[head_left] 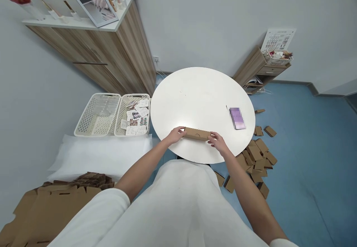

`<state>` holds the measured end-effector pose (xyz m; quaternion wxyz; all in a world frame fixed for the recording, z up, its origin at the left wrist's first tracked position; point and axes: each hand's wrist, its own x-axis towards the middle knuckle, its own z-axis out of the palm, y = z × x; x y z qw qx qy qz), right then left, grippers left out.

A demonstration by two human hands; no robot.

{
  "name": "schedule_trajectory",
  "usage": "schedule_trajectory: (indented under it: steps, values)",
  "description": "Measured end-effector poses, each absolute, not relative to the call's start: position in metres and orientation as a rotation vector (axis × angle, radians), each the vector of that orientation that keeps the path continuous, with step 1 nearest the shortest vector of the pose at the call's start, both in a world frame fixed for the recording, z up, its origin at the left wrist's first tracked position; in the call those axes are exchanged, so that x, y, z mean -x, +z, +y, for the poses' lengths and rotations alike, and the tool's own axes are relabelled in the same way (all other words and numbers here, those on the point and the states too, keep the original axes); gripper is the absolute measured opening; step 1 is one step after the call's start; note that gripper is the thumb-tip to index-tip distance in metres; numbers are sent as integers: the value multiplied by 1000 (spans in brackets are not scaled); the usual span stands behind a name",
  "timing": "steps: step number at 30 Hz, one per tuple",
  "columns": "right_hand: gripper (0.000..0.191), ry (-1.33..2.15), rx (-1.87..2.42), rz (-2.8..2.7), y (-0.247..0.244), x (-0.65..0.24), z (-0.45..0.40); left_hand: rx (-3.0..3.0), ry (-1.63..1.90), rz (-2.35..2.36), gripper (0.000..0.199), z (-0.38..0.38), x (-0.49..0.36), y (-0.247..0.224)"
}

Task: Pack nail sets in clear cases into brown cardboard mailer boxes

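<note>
A long brown cardboard box [196, 134], folded closed, lies near the front edge of the white oval table [200, 91]. My left hand [176, 135] grips its left end, thumb in front and fingers behind. At the opposite end, my right hand [217, 142] holds the right corner between thumb and fingers. A small half-round cut shows on the box's upper face. Further right on the tabletop lies a purple item [237, 118], blurred by pixelation, with a tiny dark object beside it.
Several small cardboard boxes [256, 158] are heaped on the blue floor at right. Flat cardboard sheets [50, 210] lie at lower left. Two white baskets [96, 133] stand left of the table, one holding printed cards. Wooden cabinets [136, 50] stand by the wall.
</note>
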<state>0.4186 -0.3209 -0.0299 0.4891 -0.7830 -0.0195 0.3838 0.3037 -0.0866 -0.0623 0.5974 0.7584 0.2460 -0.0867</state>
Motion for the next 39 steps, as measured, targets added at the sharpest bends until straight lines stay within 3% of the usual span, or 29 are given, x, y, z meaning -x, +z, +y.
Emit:
schedule_trajectory:
  steps: [8,13,21,27,39]
  values:
    - [43,674,1899,-151,-36,-411,-326,-1774,-84,504,46,-104,-300,-64]
    - [39,717,1896,-36,-58,-400,-335,-1797,-96,544,38,-125,-293,-69]
    - [60,644,2094,36,-61,-390,-348,-1833,-109,738,61,-154,-293,-87]
    - [70,849,2287,66,-50,-412,-352,-1998,-189,760,76,-157,-302,-88]
    - [64,916,2180,-128,-84,-426,-337,-2077,-188,837,64,-163,-304,-85]
